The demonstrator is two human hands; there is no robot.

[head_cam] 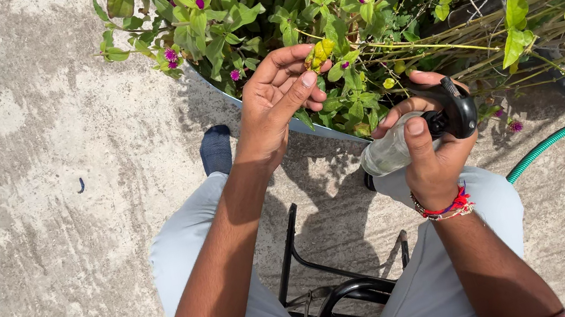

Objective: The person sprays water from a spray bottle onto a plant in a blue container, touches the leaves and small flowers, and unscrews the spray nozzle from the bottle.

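While the person sits on a black metal stool on rough concrete ground, both bare arms reach forward, away from the body, into a leafy plant with small magenta flowers. The left hand is turned palm up, fingers curled loosely, thumb and fingertips pinching a yellowed leaf at the plant's near edge. The right hand, wearing a red beaded bracelet, is wrapped around a clear spray bottle with a black trigger head, held tilted, its nozzle end toward the foliage on the far side and its base back toward the lap; the thumb lies along the bottle and the fingers close over the trigger.

A risk, as it looks from here: a pull on the pinched leaf could tear the thin stem it grows from, and the slanted bottle could slip if the grip loosens. A green hose lies on the ground to the right.
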